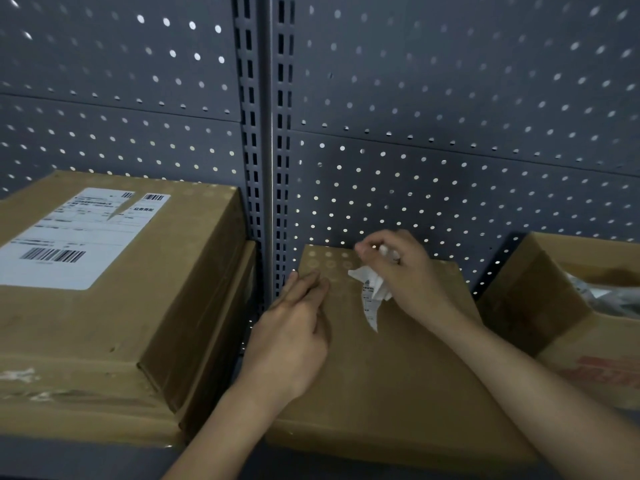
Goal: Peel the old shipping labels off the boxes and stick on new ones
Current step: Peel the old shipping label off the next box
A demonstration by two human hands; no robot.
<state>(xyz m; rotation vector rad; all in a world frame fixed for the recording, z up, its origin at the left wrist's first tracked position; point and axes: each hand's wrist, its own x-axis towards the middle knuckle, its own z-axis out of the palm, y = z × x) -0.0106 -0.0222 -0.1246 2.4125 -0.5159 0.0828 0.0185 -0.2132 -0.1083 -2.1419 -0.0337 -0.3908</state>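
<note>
Head view, from the left. At the left end of the shelf (86,459), large carton (104,323), its white shipping label (69,244) flat on top and stuck down apart from a torn notch at the far edge; probably not yet dealt with. Next, slotted upright (265,133) of the pegboard back. Just right of it, left hand (294,327) laid on the left edge of the middle carton (398,375), fingers straight and together, gripping nothing; most likely pressing down to keep the box from lifting or sliding during the pull. Further right, old label (372,292), crumpled and torn, raised off the far half of the carton top, upper end pinched in the curled fingers of the right hand (405,271), tail dangling toward the cardboard; impossible to tell whether stuck at the tip. Hands apart, label between them, nearer the right. Carton top otherwise bare, so peeling probably close to finished and a new label due next. At the right end, open carton (540,306), contents unclear.
</note>
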